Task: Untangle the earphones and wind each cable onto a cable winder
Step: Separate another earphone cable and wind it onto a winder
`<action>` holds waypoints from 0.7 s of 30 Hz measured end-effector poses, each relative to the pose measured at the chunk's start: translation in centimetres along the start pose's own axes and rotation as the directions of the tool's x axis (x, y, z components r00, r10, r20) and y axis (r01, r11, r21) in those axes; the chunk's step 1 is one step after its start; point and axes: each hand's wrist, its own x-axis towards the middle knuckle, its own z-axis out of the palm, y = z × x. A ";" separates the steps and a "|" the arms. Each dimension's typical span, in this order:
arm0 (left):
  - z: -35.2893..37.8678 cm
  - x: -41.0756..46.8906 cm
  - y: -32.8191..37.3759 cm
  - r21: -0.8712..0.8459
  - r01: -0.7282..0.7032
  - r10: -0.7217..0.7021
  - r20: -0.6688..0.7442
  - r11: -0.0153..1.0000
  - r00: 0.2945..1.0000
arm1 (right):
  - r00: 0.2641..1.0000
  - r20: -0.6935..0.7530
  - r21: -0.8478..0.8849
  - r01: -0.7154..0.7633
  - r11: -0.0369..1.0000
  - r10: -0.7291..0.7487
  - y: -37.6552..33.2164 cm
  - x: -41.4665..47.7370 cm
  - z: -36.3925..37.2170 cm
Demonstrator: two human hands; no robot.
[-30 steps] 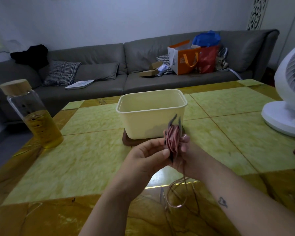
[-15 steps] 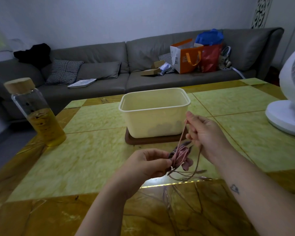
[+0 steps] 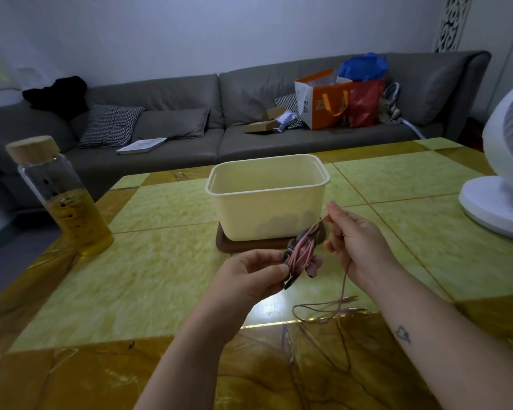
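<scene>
Winding step, mid-wrap by the look of it.

Soft mauve-grey flat cable winder (image 3: 312,266) pinched in left hand (image 3: 249,275). Held up above the yellow-green marbled counter (image 3: 160,261), just in front of the cream rectangular plastic tub (image 3: 267,202), presumably for room to swing cable round it. Left fingers (image 3: 274,272) curled, thumb and fingertips clamped on the winder's near-left edge, leaving the wrap zone exposed on the right side.

Thin pink earphone cable (image 3: 344,284) in several turns across the winder's middle, then running up and right in a straight line to right hand (image 3: 359,241). Right fingers (image 3: 336,210) together, pinching the strand at the tips, just above and right of the winder, near it but not touching. Straight run suggests tension applied for tight turns.

Below the right hand: slack dropping to loose loops on the counter, near the gold-brown border, between the two forearms. Loose tail well clear of both sets of fingers, linked only through the pinched strand. Earbud and plug ends: cannot tell from here.

Tub seated on a dark brown coaster (image 3: 228,247). Dark shapes showing through the tub wall at the bottom, possibly more winders or earphones; unconfirmed.

Estimate: one cable partly wound, fair slack left to take up.
</scene>
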 end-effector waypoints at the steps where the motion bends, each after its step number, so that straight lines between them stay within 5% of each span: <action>1: 0.0 0.0 0.0 -0.012 0.001 -0.001 -0.004 1.000 1.000 | 1.000 -0.001 0.022 -0.017 1.000 0.017 0.2 0.0 0.1; 10: 0.8 -0.4 0.3 -0.142 -0.024 0.028 0.022 0.990 0.999 | 0.992 0.061 0.094 -0.115 0.989 0.110 2.0 -0.2 1.0; 13: 1.1 -0.4 0.4 -0.215 -0.054 0.060 0.022 0.975 0.998 | 0.970 0.196 -0.032 -0.140 0.990 0.144 3.3 -1.1 2.4; 17: 0.8 0.0 0.5 -0.366 -0.071 0.032 -0.111 0.928 0.993 | 0.946 0.325 -0.332 0.111 0.937 0.004 3.8 -2.3 3.0; 21: 0.4 0.5 0.2 -0.399 -0.047 -0.057 -0.246 0.916 0.968 | 0.845 0.523 -0.576 0.446 0.685 -0.111 3.4 -3.1 2.7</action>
